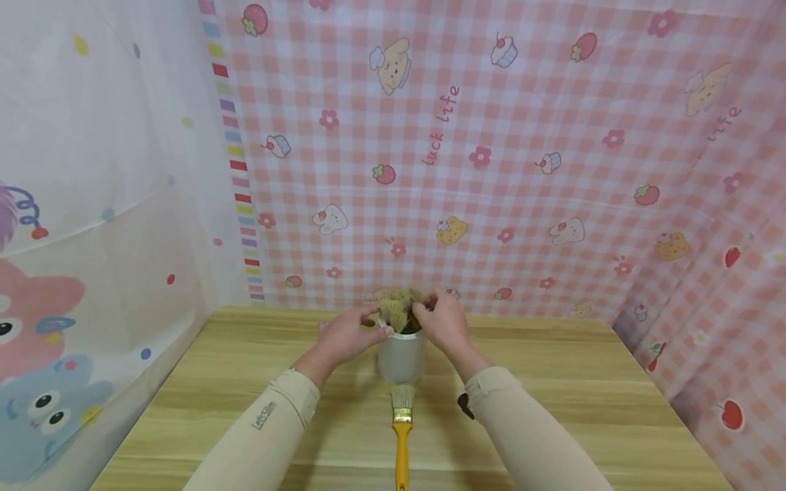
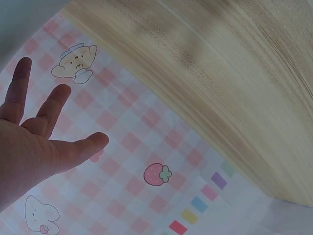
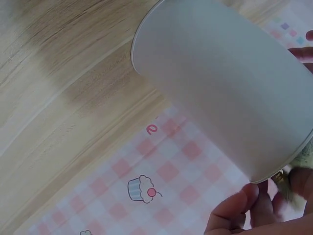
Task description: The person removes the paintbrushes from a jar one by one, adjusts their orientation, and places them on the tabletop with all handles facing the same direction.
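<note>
A white cylindrical pot (image 1: 401, 358) stands upright on the wooden table, with a clump of yellow-green dried moss (image 1: 398, 310) poking above its rim. My left hand (image 1: 351, 335) is at the pot's left side, thumb tip right at the rim and index finger beside the moss. Several of its other fingers (image 2: 45, 117) spread loosely in the left wrist view. On the other side my right hand (image 1: 445, 319) pinches the moss at the rim. The right wrist view shows the pot's smooth wall (image 3: 220, 83) large, with curled right fingers (image 3: 234, 210) just beyond its rim.
A paintbrush (image 1: 402, 436) with a yellow handle lies in front of the pot, bristles toward it. Wood-grain tabletop (image 1: 245, 361) surrounds these things. A pink checked cloth (image 1: 522, 198) hangs behind, and a white patterned cloth (image 1: 141, 225) hangs at the left.
</note>
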`<move>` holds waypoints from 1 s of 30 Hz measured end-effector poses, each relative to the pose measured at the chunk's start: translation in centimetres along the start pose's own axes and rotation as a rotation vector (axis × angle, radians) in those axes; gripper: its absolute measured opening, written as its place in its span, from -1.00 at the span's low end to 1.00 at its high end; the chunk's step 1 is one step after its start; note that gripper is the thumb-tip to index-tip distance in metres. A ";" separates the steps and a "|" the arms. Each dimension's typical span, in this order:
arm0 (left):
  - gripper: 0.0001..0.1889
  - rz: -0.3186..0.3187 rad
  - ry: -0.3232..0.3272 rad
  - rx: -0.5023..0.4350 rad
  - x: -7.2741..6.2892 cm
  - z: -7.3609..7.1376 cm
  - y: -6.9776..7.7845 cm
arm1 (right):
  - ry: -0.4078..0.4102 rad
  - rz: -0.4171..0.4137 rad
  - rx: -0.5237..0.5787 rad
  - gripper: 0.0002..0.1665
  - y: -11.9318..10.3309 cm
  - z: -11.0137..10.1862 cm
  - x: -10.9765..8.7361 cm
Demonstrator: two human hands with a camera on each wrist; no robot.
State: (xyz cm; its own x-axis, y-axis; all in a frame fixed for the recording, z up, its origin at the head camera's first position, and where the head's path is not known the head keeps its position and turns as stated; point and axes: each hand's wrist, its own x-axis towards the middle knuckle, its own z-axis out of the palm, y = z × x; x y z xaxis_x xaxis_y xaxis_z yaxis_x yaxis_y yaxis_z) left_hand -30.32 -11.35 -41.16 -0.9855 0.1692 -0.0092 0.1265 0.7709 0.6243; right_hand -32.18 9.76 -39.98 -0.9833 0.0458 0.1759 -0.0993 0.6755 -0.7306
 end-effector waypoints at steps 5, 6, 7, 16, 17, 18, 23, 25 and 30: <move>-0.23 0.004 0.007 0.001 0.1 -0.1 -0.2 | -0.017 -0.020 0.051 -0.69 -0.5 0.1 0.1; -0.23 0.002 0.008 -0.002 0.1 -0.2 -0.2 | -0.015 -0.025 0.058 -0.67 -0.5 0.1 0.1; -0.23 0.001 0.008 -0.005 0.0 -0.2 -0.2 | -0.013 -0.028 0.065 -0.62 -0.6 0.2 0.1; -0.24 0.008 0.007 -0.020 0.0 0.2 -0.3 | 0.041 -0.178 0.061 -0.36 -0.3 -0.7 0.3; -0.23 0.008 0.006 -0.021 0.0 0.3 -0.3 | 0.056 -0.204 0.062 -0.39 -0.3 -1.1 0.4; -0.23 0.008 0.006 -0.021 0.0 0.4 -0.3 | 0.074 -0.224 0.069 -0.42 -0.5 -1.5 0.4; -0.24 0.010 0.011 -0.020 0.2 0.2 -0.1 | 0.168 -0.261 0.188 -0.48 -1.3 -4.1 0.9; -0.25 0.011 0.011 -0.023 0.1 0.1 0.0 | 0.189 -0.241 0.276 -0.46 -1.3 -5.3 1.0; -0.26 0.005 0.008 -0.032 -0.2 0.1 0.0 | 0.154 -0.083 0.444 -0.38 0.0 -7.9 1.2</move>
State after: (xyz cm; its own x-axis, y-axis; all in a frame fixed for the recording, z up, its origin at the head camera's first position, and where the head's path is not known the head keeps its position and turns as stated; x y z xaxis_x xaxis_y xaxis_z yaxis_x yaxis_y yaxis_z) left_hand -30.10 -11.32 -41.18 -0.9858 0.1677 0.0006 0.1279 0.7496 0.6494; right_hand -32.14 15.59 -34.57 -0.9387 0.1357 0.3170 -0.2653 0.3030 -0.9153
